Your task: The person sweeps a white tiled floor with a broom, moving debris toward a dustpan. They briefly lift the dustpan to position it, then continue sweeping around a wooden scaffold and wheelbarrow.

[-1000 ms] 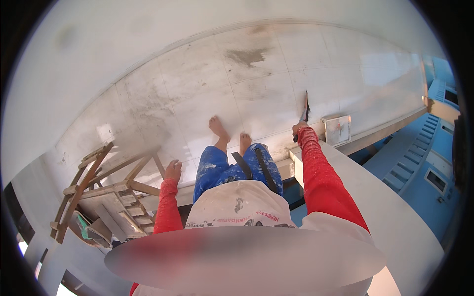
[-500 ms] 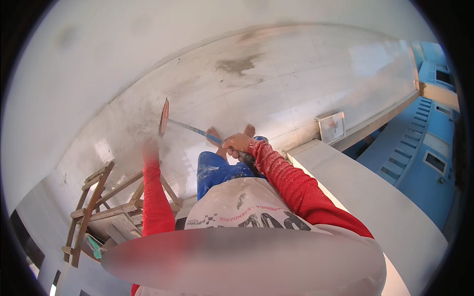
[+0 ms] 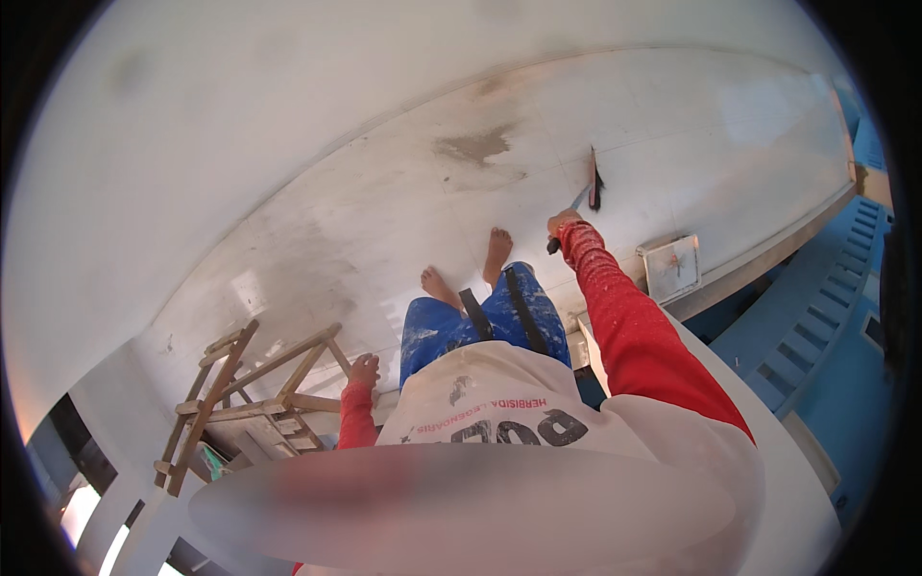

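1. At the far left a wooden ladder-like frame [image 3: 245, 398] leans below the ledge, untouched and apart from both hands.
2. The left hand [image 3: 364, 369] hangs at the person's side, near the top of that frame. Its fingers look loosely curled and nothing shows in them, though the view is too small to tell whether it touches the ledge edge.
3. In the middle, 2 bare feet [image 3: 471, 269] stand on the pale concrete slab [image 3: 317, 240]. The slab is mostly light grey-white, with a darker stained patch [image 3: 475, 147] just beyond the feet and fainter smudges around it.
4. The right hand [image 3: 563, 226] is stretched forward in a red sleeve, closed around the handle of a long-handled brush [image 3: 593, 182]. The brush head is raised above the hand, with its dark bristles against or just over the slab; contact cannot be told.
5. Right of the brush, a small square tray [image 3: 670, 267] sits near the slab's edge, close to the working arm.
6. Judging by the surface, the coating looks largely even on the right stretch of the slab, while the stained patch and the blotchy area toward the left seem not yet covered, so a fair part appears left.
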`<action>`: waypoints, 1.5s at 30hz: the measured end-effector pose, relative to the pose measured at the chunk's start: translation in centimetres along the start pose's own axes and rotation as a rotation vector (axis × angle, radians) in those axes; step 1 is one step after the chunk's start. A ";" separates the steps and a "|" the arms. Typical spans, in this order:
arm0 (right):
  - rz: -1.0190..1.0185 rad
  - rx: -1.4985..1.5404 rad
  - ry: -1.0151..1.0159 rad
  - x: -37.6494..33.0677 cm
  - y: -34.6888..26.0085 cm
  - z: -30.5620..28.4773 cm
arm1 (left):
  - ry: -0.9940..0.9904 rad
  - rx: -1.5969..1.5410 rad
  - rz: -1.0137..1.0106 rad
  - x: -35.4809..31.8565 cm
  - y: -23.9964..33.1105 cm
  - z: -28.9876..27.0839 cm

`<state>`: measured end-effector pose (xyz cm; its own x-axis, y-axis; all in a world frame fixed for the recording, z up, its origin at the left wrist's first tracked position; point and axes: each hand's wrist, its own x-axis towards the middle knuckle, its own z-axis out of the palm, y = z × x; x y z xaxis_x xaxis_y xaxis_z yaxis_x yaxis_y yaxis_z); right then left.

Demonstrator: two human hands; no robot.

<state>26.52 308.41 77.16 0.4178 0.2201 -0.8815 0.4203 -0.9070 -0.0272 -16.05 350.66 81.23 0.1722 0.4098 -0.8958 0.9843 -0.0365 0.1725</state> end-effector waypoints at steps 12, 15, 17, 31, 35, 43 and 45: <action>-0.265 1.310 -0.671 -2.9 -23.2 -7.6 | 0.283 -0.087 0.412 -2.3 16.1 -0.1; -0.438 0.966 -0.423 -4.8 -15.8 -7.2 | 0.265 -0.194 0.211 -1.3 10.2 -0.7; -0.368 0.960 -0.397 -7.6 -7.0 -7.8 | 0.228 -0.212 0.066 -0.1 4.4 -0.5; 0.511 0.784 0.087 9.4 0.2 -12.5 | 0.149 -0.078 0.432 8.4 21.0 -6.7; -0.182 0.031 -0.098 9.4 -17.7 -15.5 | 0.300 -0.497 0.638 3.8 28.9 -12.2; -0.003 1.410 -0.560 3.1 -24.8 -19.3 | 0.324 -0.459 0.571 12.3 34.0 -13.1; -0.049 1.395 -0.540 1.5 -17.6 -19.5 | 0.336 -0.366 0.535 13.7 33.2 -12.4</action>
<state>35.50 331.76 85.50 -0.0448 0.3865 -0.9212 -0.7924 -0.5753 -0.2029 18.56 366.34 79.78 0.5472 0.6808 -0.4869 0.6830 -0.0270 0.7299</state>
